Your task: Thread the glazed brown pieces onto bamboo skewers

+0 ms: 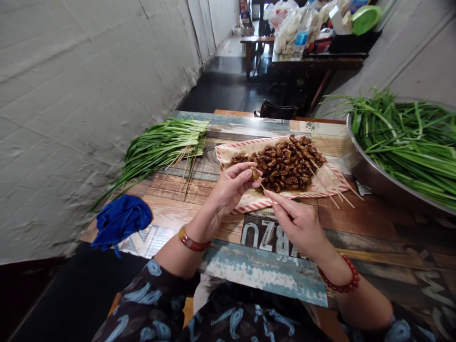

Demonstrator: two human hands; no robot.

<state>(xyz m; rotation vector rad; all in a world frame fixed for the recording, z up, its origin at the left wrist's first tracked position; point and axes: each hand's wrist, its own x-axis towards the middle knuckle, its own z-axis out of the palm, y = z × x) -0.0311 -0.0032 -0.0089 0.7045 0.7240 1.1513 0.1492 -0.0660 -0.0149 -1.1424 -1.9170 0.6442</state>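
Between the thumb and fingers of my left hand [235, 183] is a small glossy brown piece of food [254, 173], of a kind I cannot make out for sure. My right hand [297, 218] pinches a thin wooden skewer [261, 184], its far end meeting that piece. Just beyond both hands, a heap of similar dark brown, sauced pieces [281, 164] lies on a paper sheet with a red-striped border [245, 205]. Several loaded skewers [329, 183] rest at the heap's right side, bare sticks pointing toward me.
Green leafy stalks [160, 142] lie at the left, with several wooden sticks [183, 166] by their cut ends. A blue cloth [123, 218] sits at the table's left edge. On the right stands a large metal bowl [359, 154] heaped with long green leaves [409, 137].
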